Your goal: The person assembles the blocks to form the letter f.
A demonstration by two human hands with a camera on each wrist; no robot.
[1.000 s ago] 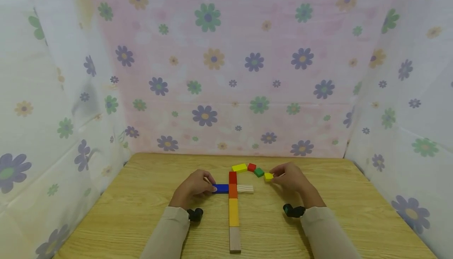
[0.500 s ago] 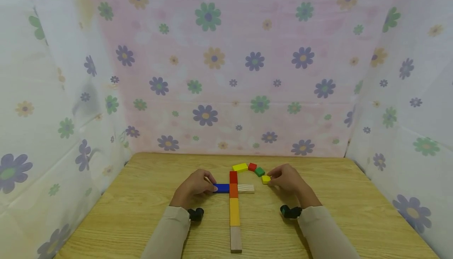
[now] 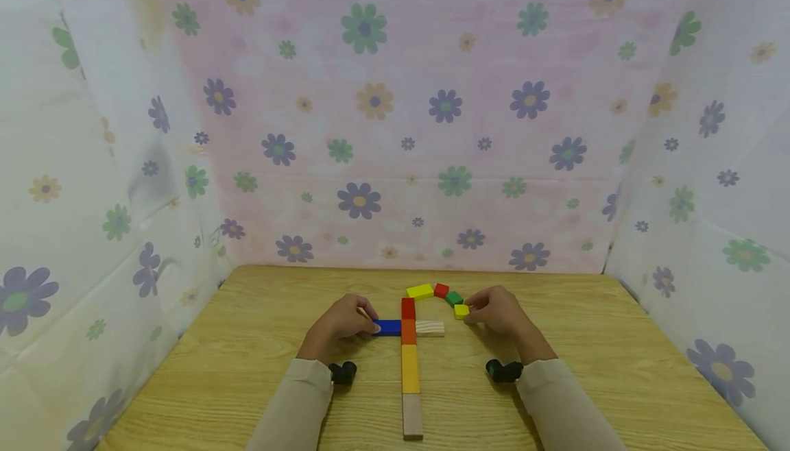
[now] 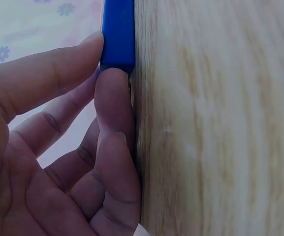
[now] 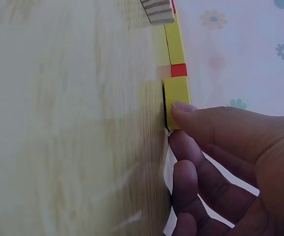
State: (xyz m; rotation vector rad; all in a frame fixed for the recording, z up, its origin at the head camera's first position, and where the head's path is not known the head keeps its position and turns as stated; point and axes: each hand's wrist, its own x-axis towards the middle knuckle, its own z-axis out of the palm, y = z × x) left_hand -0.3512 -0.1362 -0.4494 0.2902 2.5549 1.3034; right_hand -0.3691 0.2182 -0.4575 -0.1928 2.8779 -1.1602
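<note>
My left hand [image 3: 342,319] holds the outer end of a blue block [image 3: 387,327], thumb along its side and a fingertip at its end, as the left wrist view shows. The blue block's other end meets an orange block [image 3: 409,332] in the upright column. My right hand [image 3: 500,310] pinches a small yellow block [image 3: 461,312]; in the right wrist view the thumb lies on the yellow block [image 5: 177,96]. That block sits at the lower corner of a green block [image 3: 454,298]. A red block [image 3: 441,290] and a longer yellow block [image 3: 420,291] continue the curve leftward.
The column runs from a red block [image 3: 408,308] down through an amber block [image 3: 410,369] to a plain wood block [image 3: 413,416]. A pale striped wood block [image 3: 430,328] juts right from the orange one. Flowered cloth [image 3: 395,129] walls the wooden table [image 3: 247,369] behind and beside.
My right hand has moved slightly left with the small yellow block, bringing it under the green block's lower corner. My left hand has stayed on the blue block.
</note>
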